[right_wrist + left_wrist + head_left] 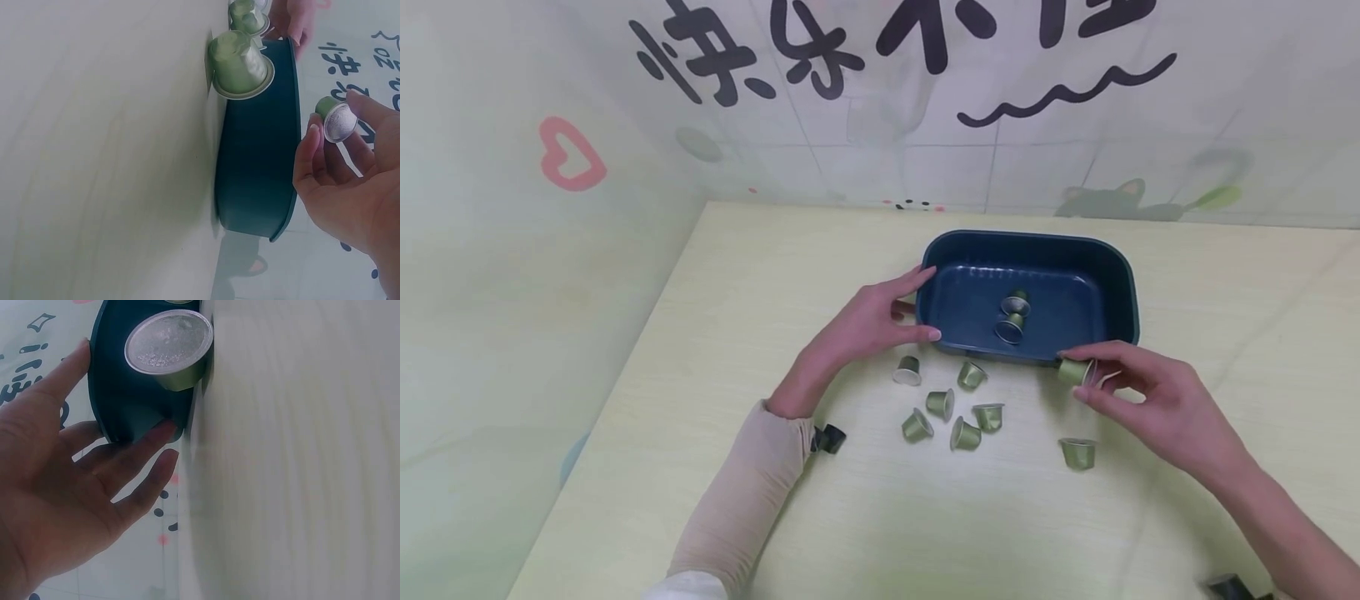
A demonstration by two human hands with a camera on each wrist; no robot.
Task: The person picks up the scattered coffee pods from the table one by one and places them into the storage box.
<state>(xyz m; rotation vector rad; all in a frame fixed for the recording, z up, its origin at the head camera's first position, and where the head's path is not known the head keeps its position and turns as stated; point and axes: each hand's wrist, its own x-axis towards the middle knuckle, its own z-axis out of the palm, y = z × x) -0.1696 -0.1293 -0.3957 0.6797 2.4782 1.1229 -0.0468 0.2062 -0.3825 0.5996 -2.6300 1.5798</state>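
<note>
A dark blue rectangular bin (1037, 350) stands toward the back of the table, with two green coffee capsules (1015, 327) lying inside. My left hand (876, 319) touches the bin's left end, fingers spread and fairly straight, thumb at the front corner; the left wrist view shows fingertips (164, 430) against the end wall. At the front right rim, my right hand (1157, 396) pinches a green coffee capsule (1075, 372) between thumb and fingertips. That capsule's silver lid (340, 123) faces the palm in the right wrist view.
Several more green capsules (966, 434) lie scattered on the table (865, 517) before the bin, some tipped on their sides. One capsule (1078, 453) sits apart at the right, below my right hand. Behind the table hangs a printed wall cover (865, 150).
</note>
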